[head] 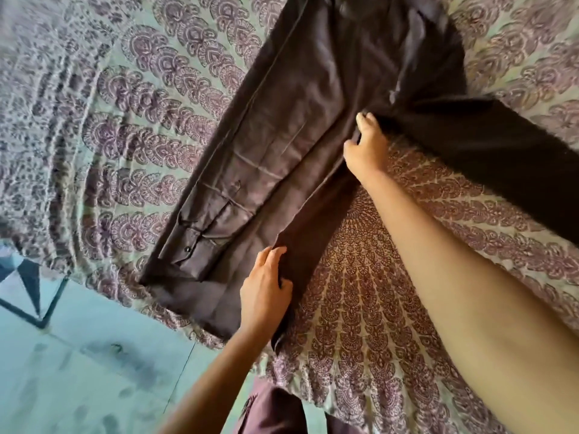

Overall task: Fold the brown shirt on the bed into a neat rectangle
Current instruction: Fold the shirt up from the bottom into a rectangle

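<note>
Two hands pinch brown shirt (282,145) edge; one sleeve splayed.

I am in a home bedroom: a bed (391,308) covered with a purple paisley-printed bedspread (125,136) fills my view, and a tiled floor (78,355) shows beside its edge.

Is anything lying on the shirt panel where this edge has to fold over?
Nothing visible. Both hands already grip the near edge of the brown shirt: the left hand near the hem, the right hand near the sleeve. The panel beyond them is bare fabric, with only the folded cuff on it.
</note>
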A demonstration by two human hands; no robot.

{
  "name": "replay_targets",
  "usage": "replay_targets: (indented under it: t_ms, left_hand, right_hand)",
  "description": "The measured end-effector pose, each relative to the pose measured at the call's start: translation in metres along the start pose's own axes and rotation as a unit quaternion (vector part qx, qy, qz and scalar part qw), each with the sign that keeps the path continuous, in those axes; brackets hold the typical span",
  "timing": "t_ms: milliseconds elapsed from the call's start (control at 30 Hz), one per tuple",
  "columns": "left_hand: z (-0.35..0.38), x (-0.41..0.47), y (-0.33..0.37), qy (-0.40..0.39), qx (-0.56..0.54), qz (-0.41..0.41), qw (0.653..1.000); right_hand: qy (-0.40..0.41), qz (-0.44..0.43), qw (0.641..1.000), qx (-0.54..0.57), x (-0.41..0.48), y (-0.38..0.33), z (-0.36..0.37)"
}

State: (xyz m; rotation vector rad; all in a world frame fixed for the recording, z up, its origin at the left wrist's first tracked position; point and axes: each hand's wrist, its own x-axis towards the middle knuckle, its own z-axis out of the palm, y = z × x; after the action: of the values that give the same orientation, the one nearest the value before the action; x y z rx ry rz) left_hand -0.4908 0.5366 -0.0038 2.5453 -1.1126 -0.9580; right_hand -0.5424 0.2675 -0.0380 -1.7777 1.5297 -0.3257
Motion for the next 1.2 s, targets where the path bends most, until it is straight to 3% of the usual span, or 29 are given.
replay_targets:
  t_ms: [133, 267, 367, 600, 733, 833, 933, 1000, 1200]
  left_hand:
    - [-0.008, 0.001, -0.045, -0.059, -0.002, -0.036, 0.998]
    - [-0.021, 0.006, -0.081, -0.025, -0.055, -0.04, 0.997]
    - [-0.025, 0.011, -0.095, -0.043, -0.039, -0.01, 0.998]
    - [-0.031, 0.026, -0.098, -0.214, 0.061, 0.009, 0.975]
    - [-0.039, 0.039, -0.097, -0.292, 0.145, 0.035, 0.945]
    - [-0.057, 0.059, -0.075, -0.308, 0.25, 0.066, 0.916]
    - [-0.071, 0.09, -0.028, -0.19, 0.26, 0.119, 0.939]
    - [-0.071, 0.112, 0.006, -0.142, 0.224, 0.149, 0.953]
    - [-0.024, 0.152, 0.12, -0.145, 0.152, 0.229, 0.95]
  right_hand:
    - [-0.056, -0.003, 0.997, -0.058, -0.003, -0.034, 0.034]
    - [-0.093, 0.002, 0.992, -0.086, -0.002, -0.05, 0.051]
    - [-0.089, 0.013, 0.987, -0.137, -0.003, -0.048, 0.056]
    - [-0.077, -0.036, 0.985, -0.149, -0.009, -0.027, 0.061]
    - [-0.12, -0.116, 0.957, -0.236, -0.015, -0.012, 0.057]
    - [-0.062, -0.122, 0.982, -0.126, -0.019, -0.004, 0.044]
    - [0.053, -0.083, 0.993, -0.06, -0.022, 0.019, 0.018]
    - [0.111, -0.054, 0.99, -0.061, -0.026, 0.04, 0.0]
    - [0.309, 0.085, 0.946, -0.051, -0.056, 0.118, -0.073]
